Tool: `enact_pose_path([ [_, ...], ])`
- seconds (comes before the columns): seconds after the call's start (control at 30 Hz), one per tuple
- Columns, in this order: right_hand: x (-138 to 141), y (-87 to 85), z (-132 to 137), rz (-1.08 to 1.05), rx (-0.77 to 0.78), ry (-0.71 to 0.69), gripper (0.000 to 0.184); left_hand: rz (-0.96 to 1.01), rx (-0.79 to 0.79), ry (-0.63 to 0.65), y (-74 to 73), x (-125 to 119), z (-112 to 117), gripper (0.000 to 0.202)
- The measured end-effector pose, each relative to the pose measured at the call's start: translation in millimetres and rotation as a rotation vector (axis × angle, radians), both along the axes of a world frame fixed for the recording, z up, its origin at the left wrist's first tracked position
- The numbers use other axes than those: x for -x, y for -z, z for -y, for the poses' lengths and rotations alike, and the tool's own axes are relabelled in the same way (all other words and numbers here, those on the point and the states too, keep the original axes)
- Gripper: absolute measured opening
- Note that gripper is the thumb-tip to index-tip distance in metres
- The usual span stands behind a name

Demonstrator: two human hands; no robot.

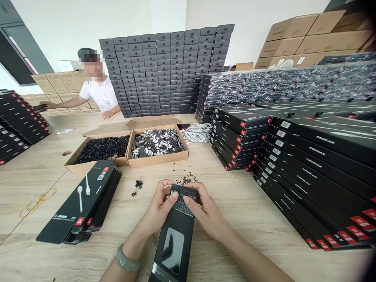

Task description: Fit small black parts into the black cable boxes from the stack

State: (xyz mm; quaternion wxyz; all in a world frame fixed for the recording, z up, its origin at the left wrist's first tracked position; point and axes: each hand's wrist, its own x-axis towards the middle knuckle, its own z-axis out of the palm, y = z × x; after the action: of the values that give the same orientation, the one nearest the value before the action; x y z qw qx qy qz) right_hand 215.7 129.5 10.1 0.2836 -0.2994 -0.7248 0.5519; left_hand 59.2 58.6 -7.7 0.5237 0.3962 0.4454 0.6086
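Between my two hands is a long black cable box with a clear window, its far end raised a little toward the table's middle. My left hand grips the far left corner, thumb on top and fingers round the edge. On the far right corner, my right hand holds on in the same way. Small black bits lie scattered just beyond the box. A few black rings lie to the left of them. Left of my hands is a stack of flat black cable sleeves.
Two open cartons stand ahead, one of black rings, one of printed discs. White cables lie beside them. Stacked black boxes bound the right side. A wall of dark boxes rises behind; a co-worker stands back left.
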Motion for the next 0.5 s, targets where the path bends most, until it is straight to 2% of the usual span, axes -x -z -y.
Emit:
enact_pose_path([
  [0.1, 2, 5.1, 1, -0.042, -0.004, 0.045, 0.027, -0.002, -0.004, 0.010, 0.2, 0, 0, 0.032],
  [0.27, 4, 14.3, -4, -0.092, 0.055, 0.032, 0.024, 0.017, -0.003, 0.009, -0.2, -2, -1, 0.030],
  [0.5, 2, 13.5, -6, -0.118, 0.070, 0.017, 0.024, 0.003, -0.026, -0.067, -0.3, -9, 1, 0.023],
])
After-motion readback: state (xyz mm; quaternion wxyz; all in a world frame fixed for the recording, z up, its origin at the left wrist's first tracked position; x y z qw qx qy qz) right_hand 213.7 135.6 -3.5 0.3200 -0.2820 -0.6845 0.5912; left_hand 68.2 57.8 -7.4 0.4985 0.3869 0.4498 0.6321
